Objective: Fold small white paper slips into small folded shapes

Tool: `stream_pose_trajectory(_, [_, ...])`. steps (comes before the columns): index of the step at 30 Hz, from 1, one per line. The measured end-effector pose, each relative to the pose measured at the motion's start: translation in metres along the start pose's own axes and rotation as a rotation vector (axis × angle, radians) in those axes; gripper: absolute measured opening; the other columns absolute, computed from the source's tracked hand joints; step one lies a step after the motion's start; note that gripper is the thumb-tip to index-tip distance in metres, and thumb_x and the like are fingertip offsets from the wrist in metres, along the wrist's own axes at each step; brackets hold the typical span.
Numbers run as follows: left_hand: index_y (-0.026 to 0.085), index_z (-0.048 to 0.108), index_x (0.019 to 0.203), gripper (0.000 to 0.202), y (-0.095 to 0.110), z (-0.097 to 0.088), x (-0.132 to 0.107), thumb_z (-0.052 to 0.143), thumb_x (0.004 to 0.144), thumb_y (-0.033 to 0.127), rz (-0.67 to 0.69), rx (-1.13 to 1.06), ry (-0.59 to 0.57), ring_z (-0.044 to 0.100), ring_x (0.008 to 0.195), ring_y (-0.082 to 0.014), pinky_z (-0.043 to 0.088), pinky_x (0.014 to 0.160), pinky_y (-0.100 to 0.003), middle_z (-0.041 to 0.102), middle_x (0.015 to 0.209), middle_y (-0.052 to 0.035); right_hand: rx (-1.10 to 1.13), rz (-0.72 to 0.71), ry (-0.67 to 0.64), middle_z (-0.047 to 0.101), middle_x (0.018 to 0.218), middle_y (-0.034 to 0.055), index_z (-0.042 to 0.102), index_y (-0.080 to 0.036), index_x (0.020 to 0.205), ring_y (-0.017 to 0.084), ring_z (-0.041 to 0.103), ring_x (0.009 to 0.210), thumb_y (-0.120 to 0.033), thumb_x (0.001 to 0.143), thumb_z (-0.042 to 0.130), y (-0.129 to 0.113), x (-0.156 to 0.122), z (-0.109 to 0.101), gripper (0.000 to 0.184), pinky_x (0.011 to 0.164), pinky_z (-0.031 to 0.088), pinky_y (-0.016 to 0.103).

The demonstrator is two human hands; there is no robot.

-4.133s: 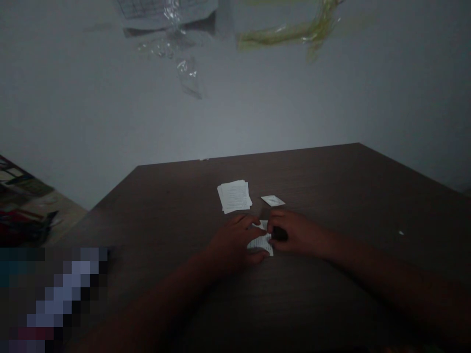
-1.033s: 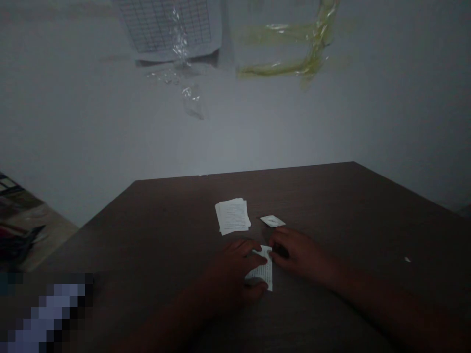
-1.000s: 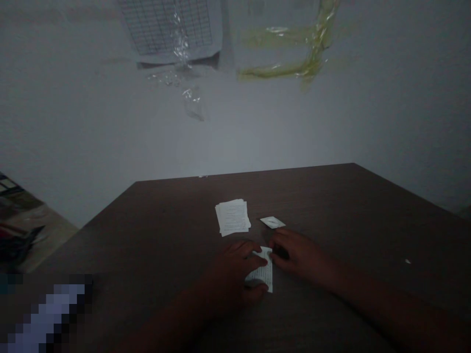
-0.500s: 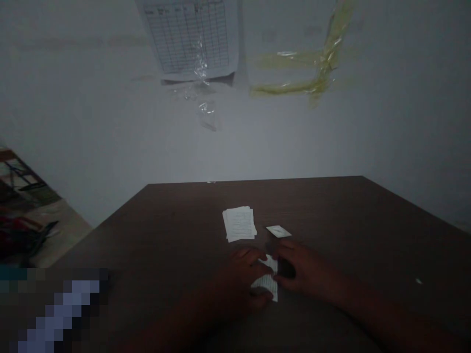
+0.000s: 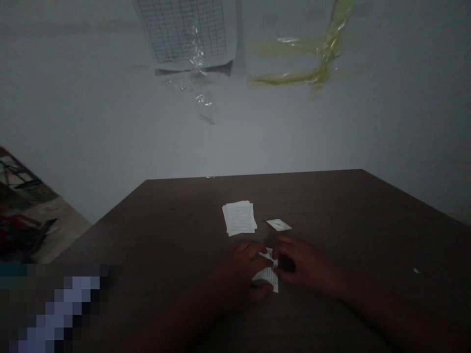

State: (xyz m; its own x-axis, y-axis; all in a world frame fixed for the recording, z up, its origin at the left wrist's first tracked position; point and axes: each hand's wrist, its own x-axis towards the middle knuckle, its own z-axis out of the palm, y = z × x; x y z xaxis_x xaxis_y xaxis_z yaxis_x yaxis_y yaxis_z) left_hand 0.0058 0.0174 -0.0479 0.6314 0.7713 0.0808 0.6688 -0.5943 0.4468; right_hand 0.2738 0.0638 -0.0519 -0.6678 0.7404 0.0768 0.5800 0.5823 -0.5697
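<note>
A small slip of printed paper [image 5: 270, 280] lies on the brown table in front of me, partly covered by my hands. My left hand [image 5: 243, 274] rests over its left side, fingers spread, with the thumb near the lower edge. At the slip's right edge, my right hand [image 5: 303, 260] is curled, its thumb and fingertips closed on the paper. Just beyond my hands sits a loose stack of printed paper sheets [image 5: 240, 218]. To the right of that stack is a small folded white paper [image 5: 278, 225] with a dark mark.
The brown table [image 5: 176, 230] meets a white wall [image 5: 243, 137]. A gridded sheet [image 5: 187, 34] and yellow tape [image 5: 287, 78] are stuck on the wall. A tiny white scrap [image 5: 416, 270] lies at the right. Dark clutter [image 5: 22, 230] stands on the floor at left.
The whole view has shifted slightly, so everything sits a little higher. Both hands stay at the paper slip with almost the same pose.
</note>
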Motion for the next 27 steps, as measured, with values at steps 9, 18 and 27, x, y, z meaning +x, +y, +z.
stream_pose_trajectory(9, [0.026,0.084,0.158,0.056,0.001,-0.002,-0.001,0.095,0.103,0.033,-0.005,-0.013,-0.007,0.071,0.162,-0.0405,0.058,0.139,-0.060,0.079,0.169,-0.0132,-0.031,0.046,0.030,0.082,0.118,0.0086,0.076,-0.024,0.106,0.028,0.077,0.108,-0.020,0.103,0.082,0.006,0.002,0.000,0.008,0.096,0.060,0.041])
stream_pose_trajectory(18, [0.025,0.082,0.159,0.053,-0.004,0.001,-0.003,0.091,0.108,0.036,0.011,0.019,-0.014,0.068,0.166,-0.0385,0.055,0.143,-0.059,0.076,0.173,-0.0139,-0.076,0.078,0.072,0.082,0.118,0.0093,0.077,-0.024,0.104,0.028,0.077,0.106,-0.025,0.110,0.079,0.008,0.000,-0.001,0.006,0.096,0.061,0.041])
stream_pose_trajectory(27, [0.026,0.084,0.157,0.054,-0.004,0.002,-0.002,0.093,0.105,0.036,0.001,-0.011,-0.001,0.070,0.163,-0.0407,0.057,0.140,-0.061,0.078,0.171,-0.0143,-0.091,0.041,0.058,0.083,0.111,0.0076,0.081,-0.024,0.103,0.027,0.078,0.103,-0.021,0.111,0.075,0.018,0.007,0.000,0.010,0.094,0.060,0.039])
